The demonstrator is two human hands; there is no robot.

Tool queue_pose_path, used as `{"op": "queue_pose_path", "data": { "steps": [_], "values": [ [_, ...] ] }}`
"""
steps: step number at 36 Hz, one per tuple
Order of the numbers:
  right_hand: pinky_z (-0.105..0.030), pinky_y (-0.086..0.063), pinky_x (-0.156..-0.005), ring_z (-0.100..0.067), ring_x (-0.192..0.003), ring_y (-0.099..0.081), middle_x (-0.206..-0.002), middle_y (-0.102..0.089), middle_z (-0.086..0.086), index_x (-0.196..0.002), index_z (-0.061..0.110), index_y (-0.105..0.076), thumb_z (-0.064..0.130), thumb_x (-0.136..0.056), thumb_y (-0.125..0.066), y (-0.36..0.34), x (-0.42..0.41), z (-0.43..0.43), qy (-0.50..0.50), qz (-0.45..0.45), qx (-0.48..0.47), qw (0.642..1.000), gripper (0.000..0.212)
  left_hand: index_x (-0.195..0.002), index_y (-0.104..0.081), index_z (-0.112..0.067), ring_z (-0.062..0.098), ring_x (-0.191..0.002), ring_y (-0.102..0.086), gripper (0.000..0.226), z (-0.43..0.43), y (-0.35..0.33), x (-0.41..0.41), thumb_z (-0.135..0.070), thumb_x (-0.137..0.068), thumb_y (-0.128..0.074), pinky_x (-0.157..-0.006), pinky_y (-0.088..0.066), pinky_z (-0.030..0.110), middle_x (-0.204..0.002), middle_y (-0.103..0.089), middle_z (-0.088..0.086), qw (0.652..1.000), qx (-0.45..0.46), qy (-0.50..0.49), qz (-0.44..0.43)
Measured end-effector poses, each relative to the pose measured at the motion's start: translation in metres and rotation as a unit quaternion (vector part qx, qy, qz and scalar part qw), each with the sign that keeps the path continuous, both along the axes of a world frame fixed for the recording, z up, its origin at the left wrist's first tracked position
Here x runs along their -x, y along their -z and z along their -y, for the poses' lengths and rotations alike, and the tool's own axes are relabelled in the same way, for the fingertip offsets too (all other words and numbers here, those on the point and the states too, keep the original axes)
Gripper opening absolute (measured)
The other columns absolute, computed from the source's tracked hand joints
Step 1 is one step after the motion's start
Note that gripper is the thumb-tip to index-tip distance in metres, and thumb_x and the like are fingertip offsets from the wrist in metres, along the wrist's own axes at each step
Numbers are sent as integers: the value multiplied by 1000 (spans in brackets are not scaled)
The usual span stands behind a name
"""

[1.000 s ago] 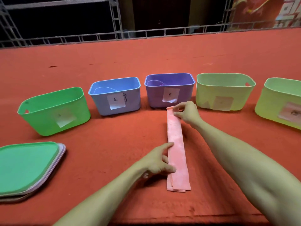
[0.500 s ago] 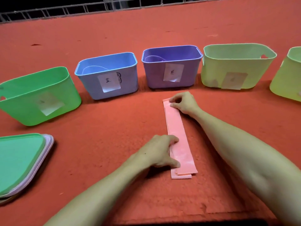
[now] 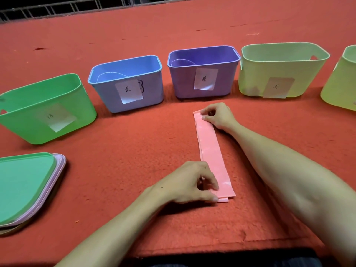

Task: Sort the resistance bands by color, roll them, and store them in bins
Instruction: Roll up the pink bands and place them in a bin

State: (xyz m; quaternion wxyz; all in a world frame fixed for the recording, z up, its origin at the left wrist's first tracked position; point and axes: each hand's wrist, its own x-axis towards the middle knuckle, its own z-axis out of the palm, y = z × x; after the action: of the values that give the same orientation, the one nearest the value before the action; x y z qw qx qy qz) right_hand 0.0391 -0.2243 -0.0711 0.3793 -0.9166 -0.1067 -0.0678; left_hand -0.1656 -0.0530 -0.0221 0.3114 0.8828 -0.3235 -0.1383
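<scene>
On the red carpet, one pink band is lying flat and lengthwise, folded into layers, just in front of the purple bin. Two hands are working it: the left hand is pinching its near end with curled fingers, and the right hand is pinching its far end. Five bins are standing in a row behind: one green bin, one blue bin, the purple one, one pale yellow-green bin and a second pale bin cut by the right edge. One stack of lids, green on top, is sitting at the left.

Warm, even light from above; soft shadows lie under the forearms. Wide-angle bending at the edges, slightly soft focus.
</scene>
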Motion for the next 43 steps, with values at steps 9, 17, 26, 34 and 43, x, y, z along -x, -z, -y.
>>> {"op": "queue_pose_path", "data": {
  "steps": [9, 17, 26, 34, 43],
  "values": [
    [-23, -44, -85, -11, -92, -63, -100, -73, 4, -99, 19, -75, 17, -80, -75, 1, 0, 1, 0, -2, 0, 1000, 19, -103, -73, -14, 4, -84, -53, 23, -3, 5, 2, -23, -82, -75, -76, -37, 9, -99, -62, 1, 999, -19, 36, 11],
    [-27, -46, -86, -15, -91, -64, -99, -73, 3, -99, 18, -75, 17, -80, -75, 2, 1, 2, -1, 1, 0, 1000, 19, -105, -73, -14, 14, -94, -58, 22, -5, 10, 1, -23, -86, -71, -86, -44, 26, -101, -63, 2, 998, -16, 48, 21],
    [-28, -48, -89, -14, -93, -65, -100, -74, 3, -100, 18, -75, 17, -80, -75, 2, 2, 3, -3, 6, 0, 1000, 20, -105, -74, -13, 9, -90, -61, 20, -9, 10, -3, -19, -87, -70, -84, -47, 22, -99, -65, 0, 998, 19, 54, 4],
    [-25, -47, -87, -13, -93, -65, -100, -73, 3, -101, 17, -75, 16, -80, -74, 2, 2, 3, -6, 8, -4, 1000, 21, -101, -75, -12, 11, -85, -60, 19, -7, 14, -3, -16, -83, -73, -79, -47, 24, -95, -65, 2, 998, 30, 54, 23],
    [-18, -41, -82, -9, -90, -62, -100, -73, 4, -101, 18, -75, 17, -80, -74, 3, 0, 3, -5, 8, -6, 1000, 20, -98, -75, -12, 12, -87, -60, 15, -6, 17, -1, -14, -85, -68, -80, -43, 16, -94, -65, 1, 995, 27, 57, 73]
  ]
}}
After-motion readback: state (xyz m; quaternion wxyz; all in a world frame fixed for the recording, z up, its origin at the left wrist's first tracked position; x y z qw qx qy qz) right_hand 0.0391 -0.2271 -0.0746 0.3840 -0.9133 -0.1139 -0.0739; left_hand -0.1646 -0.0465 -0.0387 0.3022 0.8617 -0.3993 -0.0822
